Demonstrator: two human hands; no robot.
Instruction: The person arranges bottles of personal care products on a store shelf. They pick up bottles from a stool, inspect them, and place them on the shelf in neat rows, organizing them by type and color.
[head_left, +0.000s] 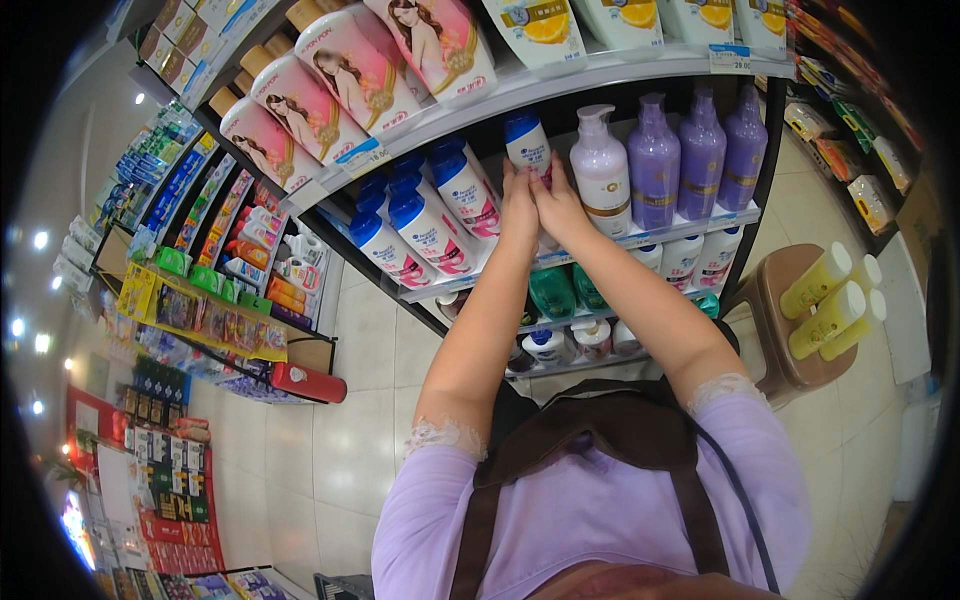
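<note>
Both of my hands reach onto the middle shelf (679, 231) of a shop rack and press around a white Head & Shoulders bottle with a blue cap (527, 144). My left hand (519, 206) is at its left side and my right hand (559, 206) at its right. The bottle's lower part is hidden behind my fingers. Left of it stand several matching white bottles with blue caps (431, 232). To the right are a pale lilac pump bottle (601, 176) and several purple pump bottles (654, 169).
Pink bottles with gold caps (356, 71) fill the shelf above. Below are green bottles (553, 291) and white pump bottles (592, 337). At right, a brown stool (776, 322) bears several yellow tubes (827, 322). A red cylinder (309, 382) lies at the end of another display at left.
</note>
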